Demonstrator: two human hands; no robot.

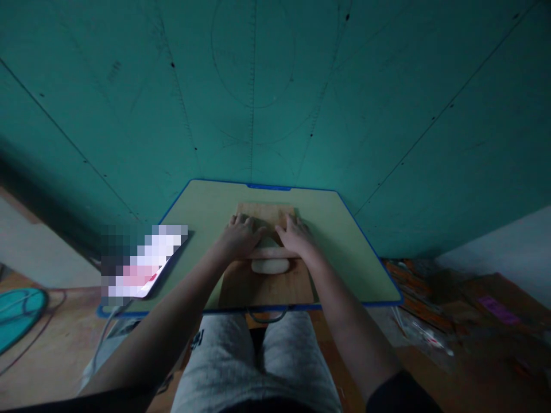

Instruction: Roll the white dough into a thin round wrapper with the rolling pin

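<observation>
1. From the head camera I look down on a small green tabletop [344, 241] with a blue rim, standing against a teal wall [387, 86] ruled with thin dark lines and arcs.
2. A wooden board [267, 287] lies on the middle of the tabletop, its near edge close to the tabletop's near rim.
3. A pale lump of dough [270, 265] sits on the board, just under a wooden rolling pin [275, 253] that lies crosswise over it.
4. My left hand [240, 236] rests palm-down on the left part of the pin, fingers stretched forward and nearly flat rather than curled round it.
5. My right hand [297, 236] lies the same way on the right part, fingers spread flat and pressing on top, close beside the left hand.
6. Both forearms reach forward from the bottom of the view, above grey shorts [258, 367].
7. A flat device [144, 264] lies on the left edge of the tabletop; its face is blurred out, so I can read no writing on it.
8. I can make out no readable brand or label anywhere; small marks on the wall are too faint to read.
9. Papers and clutter [422, 304] lie on the wooden floor to the right, and a teal round object [19, 312] to the left.
</observation>
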